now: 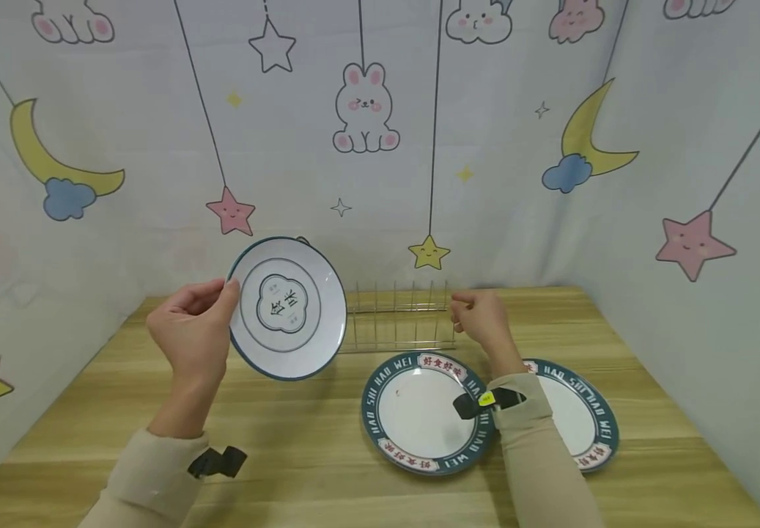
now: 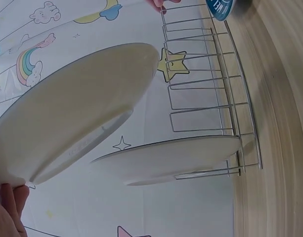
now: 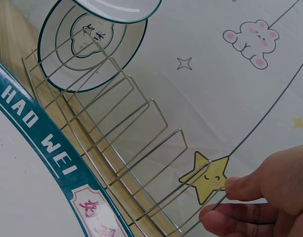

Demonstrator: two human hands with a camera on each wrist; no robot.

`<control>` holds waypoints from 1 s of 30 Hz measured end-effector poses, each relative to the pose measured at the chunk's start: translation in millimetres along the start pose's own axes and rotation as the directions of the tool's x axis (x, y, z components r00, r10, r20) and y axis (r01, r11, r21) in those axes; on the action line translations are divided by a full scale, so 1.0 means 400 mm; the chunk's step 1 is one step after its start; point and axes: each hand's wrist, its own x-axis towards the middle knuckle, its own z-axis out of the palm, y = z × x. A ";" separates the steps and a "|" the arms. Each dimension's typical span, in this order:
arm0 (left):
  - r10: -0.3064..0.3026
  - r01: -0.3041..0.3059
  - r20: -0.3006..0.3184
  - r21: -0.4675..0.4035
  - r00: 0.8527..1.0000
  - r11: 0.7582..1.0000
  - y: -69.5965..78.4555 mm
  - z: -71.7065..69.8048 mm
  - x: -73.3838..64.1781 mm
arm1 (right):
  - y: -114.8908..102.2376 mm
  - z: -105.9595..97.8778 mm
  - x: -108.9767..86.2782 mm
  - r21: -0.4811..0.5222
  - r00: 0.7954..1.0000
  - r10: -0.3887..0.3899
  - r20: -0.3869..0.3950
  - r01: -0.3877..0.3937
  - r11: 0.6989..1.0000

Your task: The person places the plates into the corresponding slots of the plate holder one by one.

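Note:
My left hand pinches the left edge of a white plate with a thin dark blue-green rim and a printed centre. Thumb on the front and fingers behind, it holds the plate raised and tilted, its printed face towards the head camera. Behind it, a similar plate stands on edge in the left end of a wire dish rack; the raised plate mostly hides it in the head view. At the rack's right end, my right hand pinches the end wire between thumb and fingers.
Two larger plates with green lettered rims lie on the wooden table: one plate before the rack, the other plate to its right, partly under the right forearm. A patterned cloth hangs behind the rack and along both sides.

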 end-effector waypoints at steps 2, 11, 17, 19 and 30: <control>0.031 -0.031 -0.009 0.026 0.999 0.999 -0.001 0.007 -0.002 | 0.002 0.000 0.000 -0.003 1.000 -0.004 0.000 0.004 1.000; 0.211 -0.211 -0.045 -0.001 0.976 0.977 -0.011 0.041 -0.002 | 0.000 0.006 0.002 -0.006 1.000 0.019 0.000 -0.019 1.000; 0.236 -0.236 -0.048 0.019 0.970 0.972 -0.004 0.049 -0.003 | -0.003 0.004 -0.001 0.010 1.000 0.007 0.000 -0.007 1.000; 0.243 -0.242 -0.054 0.025 0.969 0.970 -0.001 0.052 -0.002 | -0.004 0.003 -0.001 0.013 1.000 0.008 0.000 -0.008 1.000; 0.247 -0.243 -0.080 0.054 0.966 0.969 0.004 0.074 0.008 | -0.004 0.000 -0.002 0.022 1.000 0.021 0.005 -0.021 1.000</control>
